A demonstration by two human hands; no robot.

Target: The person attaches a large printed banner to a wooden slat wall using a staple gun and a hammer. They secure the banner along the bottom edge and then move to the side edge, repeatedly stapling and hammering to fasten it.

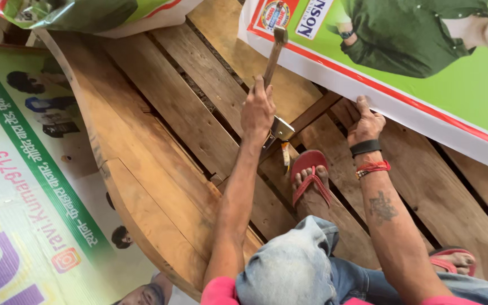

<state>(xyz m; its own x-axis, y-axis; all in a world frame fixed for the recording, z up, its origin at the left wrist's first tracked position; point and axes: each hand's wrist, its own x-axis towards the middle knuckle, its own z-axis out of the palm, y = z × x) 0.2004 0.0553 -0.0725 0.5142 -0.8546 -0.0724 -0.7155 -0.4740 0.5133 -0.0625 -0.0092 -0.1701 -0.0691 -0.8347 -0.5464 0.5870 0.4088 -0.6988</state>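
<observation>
Left hand (257, 110), fingers closed around the wooden handle of a hammer (275, 53), whose head rises above the hand. Right hand (366, 121), fingers loosely curled, presses the lower edge of a printed banner (425, 107) against the wooden planks (199, 101); a metal bracket (281, 129) lies just below the left hand.

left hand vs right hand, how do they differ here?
The left hand is closed around a wooden-handled hammer, raised over the planks; the right hand lies flat, fingers pressing the green banner's edge. The right wrist carries a black band and red thread; the left wrist is bare. Both are ungloved.
</observation>
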